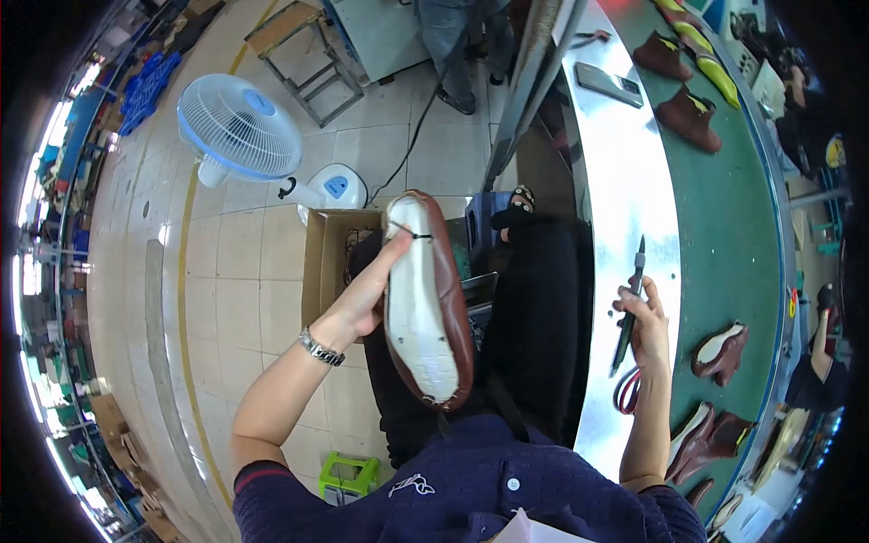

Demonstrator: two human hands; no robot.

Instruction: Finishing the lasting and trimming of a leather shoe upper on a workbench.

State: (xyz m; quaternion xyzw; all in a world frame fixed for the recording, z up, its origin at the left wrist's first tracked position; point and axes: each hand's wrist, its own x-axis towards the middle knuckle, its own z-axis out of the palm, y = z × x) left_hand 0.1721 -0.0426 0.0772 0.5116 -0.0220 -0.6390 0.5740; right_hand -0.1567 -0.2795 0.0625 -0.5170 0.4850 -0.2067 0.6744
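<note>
A brown leather shoe upper (458, 330) with a white insole (415, 308) is held above my lap, its sole side turned up. My left hand (373, 285) grips it from the left edge, with a dark strip near the fingertips across the insole. Over the metal ledge on the right, my right hand (644, 317) holds a slim black pen-shaped tool (626, 328) with a silver collar. That tool's dark pointed tip aims away from me. Its exact kind is unclear.
Beside the metal ledge (625, 172) runs a green belt (738, 244) carrying several brown shoe uppers (690, 118). A phone (608, 84) and a red looped thing (626, 391) lie on the ledge. At left are a cardboard box (317, 262) and a fan (240, 127). Someone stands ahead.
</note>
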